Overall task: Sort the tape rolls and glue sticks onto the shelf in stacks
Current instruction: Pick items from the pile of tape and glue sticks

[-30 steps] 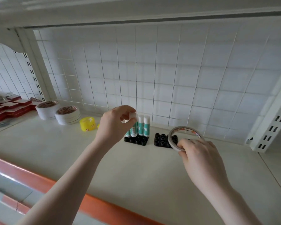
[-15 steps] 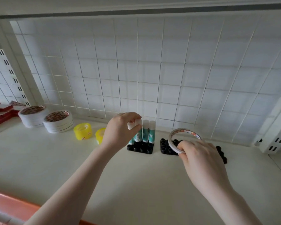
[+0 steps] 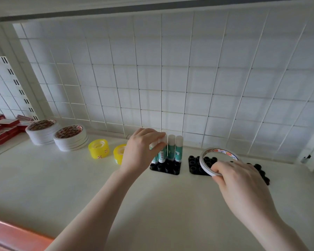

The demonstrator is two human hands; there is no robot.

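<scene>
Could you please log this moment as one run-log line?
left hand: grip on glue stick at black holder | right hand: holding tape roll

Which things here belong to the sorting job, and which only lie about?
Job: thin white tape ring in right hand; teal-and-white glue sticks at left hand; black socket holders; stacked white tape rolls; yellow tape rolls.
Lying about: red flat boxes; white wire grid.

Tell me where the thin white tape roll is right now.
Head view, right of centre: the thin white tape roll is tilted in the right hand, above the empty black holder.
</scene>
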